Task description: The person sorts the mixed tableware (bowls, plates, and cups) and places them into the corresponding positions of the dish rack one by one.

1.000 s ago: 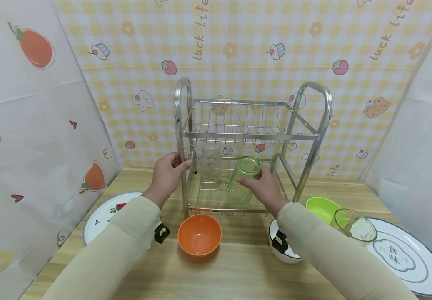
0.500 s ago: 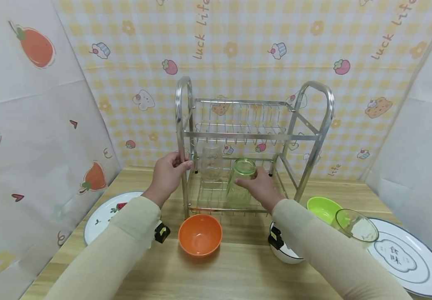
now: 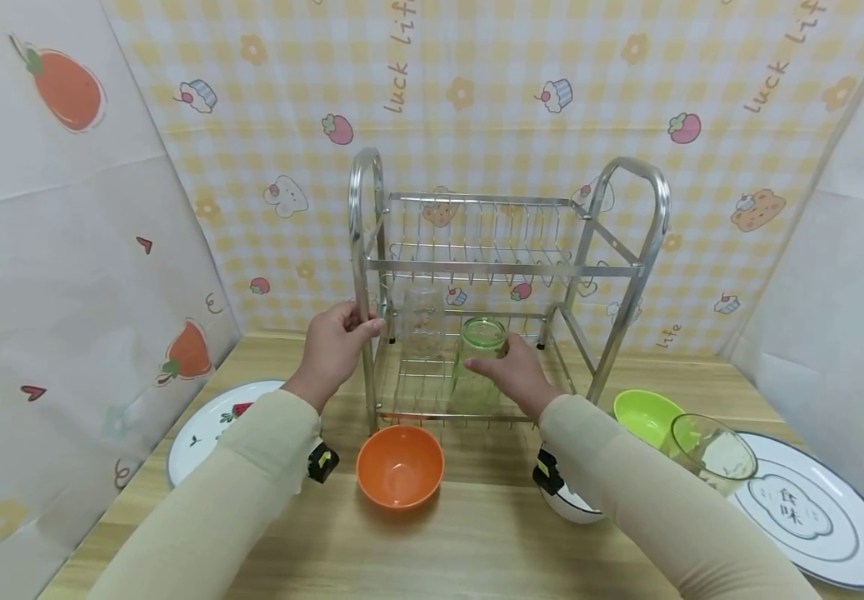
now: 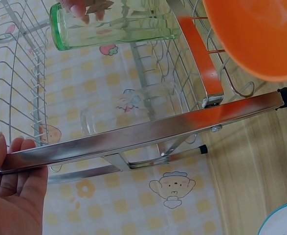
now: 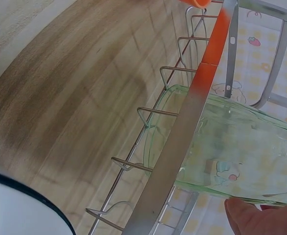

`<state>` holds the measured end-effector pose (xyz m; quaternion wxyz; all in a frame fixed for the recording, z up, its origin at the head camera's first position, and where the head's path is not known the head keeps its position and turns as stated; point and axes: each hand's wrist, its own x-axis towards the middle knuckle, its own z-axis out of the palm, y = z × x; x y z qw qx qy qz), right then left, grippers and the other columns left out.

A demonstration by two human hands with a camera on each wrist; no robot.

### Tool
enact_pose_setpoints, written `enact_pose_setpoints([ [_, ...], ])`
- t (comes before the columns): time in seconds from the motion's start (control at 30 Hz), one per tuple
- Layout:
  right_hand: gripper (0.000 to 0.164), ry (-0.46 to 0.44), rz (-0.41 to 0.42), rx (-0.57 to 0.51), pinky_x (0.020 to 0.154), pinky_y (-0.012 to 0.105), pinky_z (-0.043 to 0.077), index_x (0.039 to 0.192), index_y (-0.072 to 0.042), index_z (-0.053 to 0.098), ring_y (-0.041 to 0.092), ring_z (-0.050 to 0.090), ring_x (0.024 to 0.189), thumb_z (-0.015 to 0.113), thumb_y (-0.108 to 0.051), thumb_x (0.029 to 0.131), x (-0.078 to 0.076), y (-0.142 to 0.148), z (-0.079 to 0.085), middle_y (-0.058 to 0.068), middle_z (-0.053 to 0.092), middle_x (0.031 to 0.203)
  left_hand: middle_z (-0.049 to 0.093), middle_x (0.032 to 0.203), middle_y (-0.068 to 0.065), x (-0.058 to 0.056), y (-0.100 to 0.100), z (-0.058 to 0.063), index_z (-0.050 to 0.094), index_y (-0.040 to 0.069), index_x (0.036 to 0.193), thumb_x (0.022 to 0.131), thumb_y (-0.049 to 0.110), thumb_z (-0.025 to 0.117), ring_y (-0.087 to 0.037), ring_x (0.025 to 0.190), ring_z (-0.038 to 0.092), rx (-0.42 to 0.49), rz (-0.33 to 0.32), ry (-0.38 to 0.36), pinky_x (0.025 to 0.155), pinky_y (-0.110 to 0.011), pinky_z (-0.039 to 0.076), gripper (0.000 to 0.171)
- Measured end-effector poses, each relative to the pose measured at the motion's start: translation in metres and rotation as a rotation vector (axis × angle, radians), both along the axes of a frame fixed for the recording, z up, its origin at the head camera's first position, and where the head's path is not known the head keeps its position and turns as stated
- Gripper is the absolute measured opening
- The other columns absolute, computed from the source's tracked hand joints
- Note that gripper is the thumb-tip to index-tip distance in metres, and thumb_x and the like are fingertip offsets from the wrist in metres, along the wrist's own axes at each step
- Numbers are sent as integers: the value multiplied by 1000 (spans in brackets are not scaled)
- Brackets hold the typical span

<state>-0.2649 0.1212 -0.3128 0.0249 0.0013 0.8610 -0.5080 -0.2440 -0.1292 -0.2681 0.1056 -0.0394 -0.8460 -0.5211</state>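
A two-tier metal dish rack (image 3: pixel 469 268) stands at the middle of the table. My left hand (image 3: pixel 330 350) grips its left front post, fingers behind and thumb in front, as the left wrist view also shows. On the lower tier, a green drinking glass (image 3: pixel 475 379) stands upside down, thick base up. My right hand (image 3: pixel 517 375) pinches it near the base from the right side. In the right wrist view the mouth of the green glass (image 5: pixel 221 152) sits at the wires behind the front bar. A clear glass (image 3: pixel 422 325) stands behind it to the left.
In front of the rack are an orange bowl (image 3: pixel 400 468) and a white bowl (image 3: pixel 577 507), partly under my right sleeve. To the right sit a lime-green bowl (image 3: pixel 645 412), an amber glass (image 3: pixel 712 450) and a large white plate (image 3: pixel 844 533). A patterned plate (image 3: pixel 202 429) lies at left.
My right hand has shifted the green glass a little to the left, and it stands straighter. The left hand keeps its grip on the post.
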Motion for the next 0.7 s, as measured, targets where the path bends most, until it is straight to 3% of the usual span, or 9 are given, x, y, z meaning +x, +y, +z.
enact_pose_setpoints([
  [0.4,69,-7,31,-13,102,50,41,137,-3,38,32,50,120,75,-26,84,-2,1,-3,17,51,131,68,96,-14,-1,1,-2,63,2,103,95,22,62,-26,93,58,5,9,2,80,-36,46,21],
  [0.7,84,-31,47,12,106,56,35,150,-6,24,39,30,138,74,-25,85,3,9,-2,20,31,150,67,97,-15,-1,0,-3,63,2,104,95,23,62,-26,92,58,-4,10,8,78,-35,46,22],
])
